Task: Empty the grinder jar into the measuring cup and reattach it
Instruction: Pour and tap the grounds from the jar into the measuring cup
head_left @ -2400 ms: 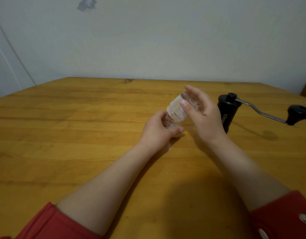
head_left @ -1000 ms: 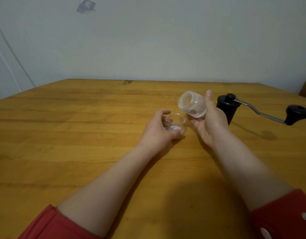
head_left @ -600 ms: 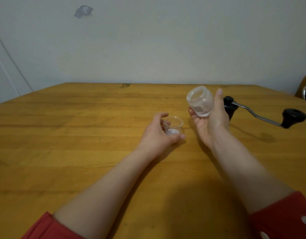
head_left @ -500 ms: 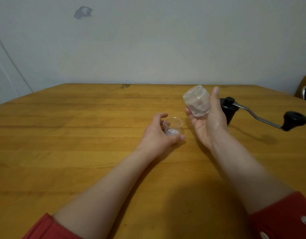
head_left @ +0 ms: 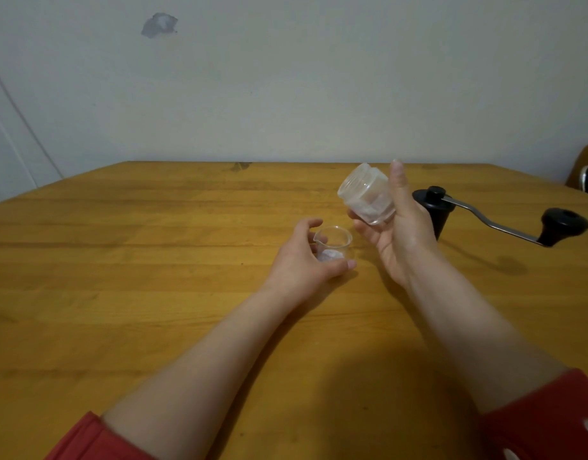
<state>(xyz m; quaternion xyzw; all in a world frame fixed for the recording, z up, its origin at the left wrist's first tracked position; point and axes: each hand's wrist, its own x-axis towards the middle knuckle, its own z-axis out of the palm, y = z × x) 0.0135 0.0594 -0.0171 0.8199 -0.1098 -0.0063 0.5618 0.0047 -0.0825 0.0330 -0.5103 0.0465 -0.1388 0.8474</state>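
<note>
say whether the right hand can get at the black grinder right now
Probably yes. The grinder stands upright just behind the right hand, with nothing between them. That hand grips the jar, though, so it could bring the jar to it but not grasp it.

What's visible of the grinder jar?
The grinder jar is small, clear and plastic-looking, with a threaded neck and a seemingly faceted lower wall. It is detached from the black grinder body and held aloft in the right hand, fingers under its base. It tilts, open mouth up-left. A whitish film clings inside.
</note>
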